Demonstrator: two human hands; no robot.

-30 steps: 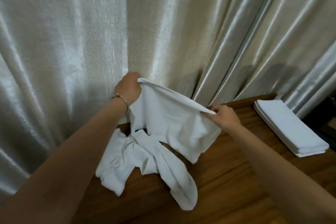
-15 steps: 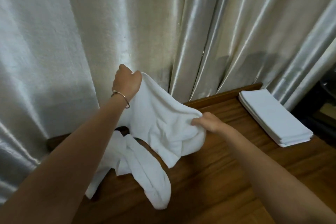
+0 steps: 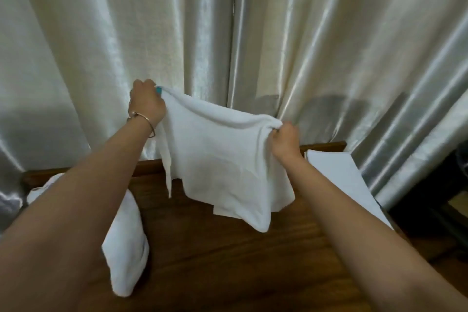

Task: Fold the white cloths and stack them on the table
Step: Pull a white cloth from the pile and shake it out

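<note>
Left hand (image 3: 145,102), right hand (image 3: 285,138) pinching white cloth (image 3: 222,159), top edge stretched left-right

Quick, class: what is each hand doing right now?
Left hand: closed, gripping one top corner of the white cloth.
Right hand: closed, gripping the other top corner.

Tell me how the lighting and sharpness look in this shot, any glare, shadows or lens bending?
Head view: dim and soft throughout; glare streaks down the satin curtain; dark arm shadows fall on it behind the held cloth; the wide lens swells both forearms near the bottom edge.
</note>
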